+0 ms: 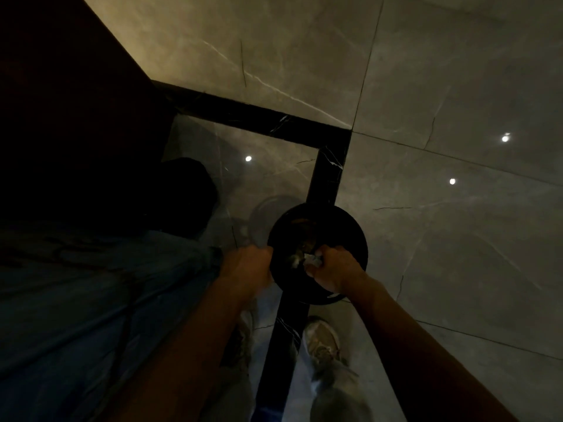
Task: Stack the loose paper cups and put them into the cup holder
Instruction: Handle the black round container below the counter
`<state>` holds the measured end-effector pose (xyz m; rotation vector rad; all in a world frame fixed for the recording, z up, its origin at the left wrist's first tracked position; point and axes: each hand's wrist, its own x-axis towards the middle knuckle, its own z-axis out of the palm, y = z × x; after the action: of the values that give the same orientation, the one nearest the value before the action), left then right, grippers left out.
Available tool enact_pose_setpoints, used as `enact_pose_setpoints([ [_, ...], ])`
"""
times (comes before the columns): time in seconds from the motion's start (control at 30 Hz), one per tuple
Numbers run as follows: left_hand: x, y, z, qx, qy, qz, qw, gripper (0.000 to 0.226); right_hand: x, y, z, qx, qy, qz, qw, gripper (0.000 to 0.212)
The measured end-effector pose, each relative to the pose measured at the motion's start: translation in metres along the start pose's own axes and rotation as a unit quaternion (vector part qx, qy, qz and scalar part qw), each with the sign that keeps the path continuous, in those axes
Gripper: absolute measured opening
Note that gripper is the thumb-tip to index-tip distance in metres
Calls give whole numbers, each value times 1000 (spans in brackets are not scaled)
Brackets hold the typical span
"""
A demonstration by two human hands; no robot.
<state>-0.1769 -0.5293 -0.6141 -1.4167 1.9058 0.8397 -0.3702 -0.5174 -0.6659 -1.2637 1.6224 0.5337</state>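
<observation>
The scene is dim and I look straight down at the floor. A black round container is seen from above, with dark and pale scraps inside its opening. My left hand is closed on its left rim. My right hand reaches over the near side of the opening, its fingers closed around a pale crumpled thing. Whether that thing is a paper cup cannot be told. No stack of cups and no cup holder can be made out.
The floor is glossy grey tile crossed by black marble strips and shows reflected ceiling lights. A dark wooden unit fills the left side. My shoe and blue clothing lie below the hands.
</observation>
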Motion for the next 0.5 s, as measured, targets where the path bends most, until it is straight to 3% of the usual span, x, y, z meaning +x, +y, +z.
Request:
enact_pose_setpoints([
  [0.17,-40,7,-15,-70,-20,18,997,32,-49,-14,-25,-189,-15,-43,981,71],
  [0.37,-102,25,-44,-154,6,8,988,39,-120,-31,-63,-232,3,-91,968,77],
  [0.5,-157,34,-64,-217,54,-22,974,29,-175,-43,-90,-250,4,-123,960,79],
])
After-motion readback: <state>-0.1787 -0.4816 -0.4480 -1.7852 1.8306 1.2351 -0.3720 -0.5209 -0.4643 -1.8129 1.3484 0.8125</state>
